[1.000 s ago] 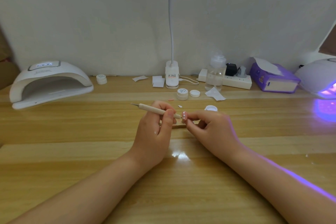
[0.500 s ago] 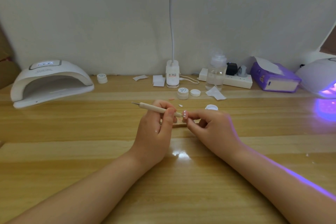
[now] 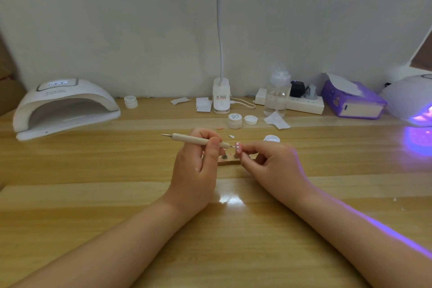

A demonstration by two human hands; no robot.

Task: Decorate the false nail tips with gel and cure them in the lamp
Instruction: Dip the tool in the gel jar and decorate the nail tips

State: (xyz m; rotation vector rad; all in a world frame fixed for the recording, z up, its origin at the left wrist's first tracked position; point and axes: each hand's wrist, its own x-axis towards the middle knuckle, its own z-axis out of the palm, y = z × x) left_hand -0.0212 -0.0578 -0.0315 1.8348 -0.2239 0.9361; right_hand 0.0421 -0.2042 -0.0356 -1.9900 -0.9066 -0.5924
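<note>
A small pink false nail tip [image 3: 238,147] dotted with white stood upright at the frame's centre, its face touched by the fine metal point of a slim beige wooden dotting tool [image 3: 198,140] — lying nearly level, slanting up to the left. A white dome-shaped curing lamp [image 3: 63,106] sat at middle left — its mouth open toward the viewer.

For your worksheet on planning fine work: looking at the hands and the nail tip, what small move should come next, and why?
Probably touch the dotting tool to the pink nail tip again: the left hand aims its point there, the right hand pinches the tip, and white dots already show.
</note>
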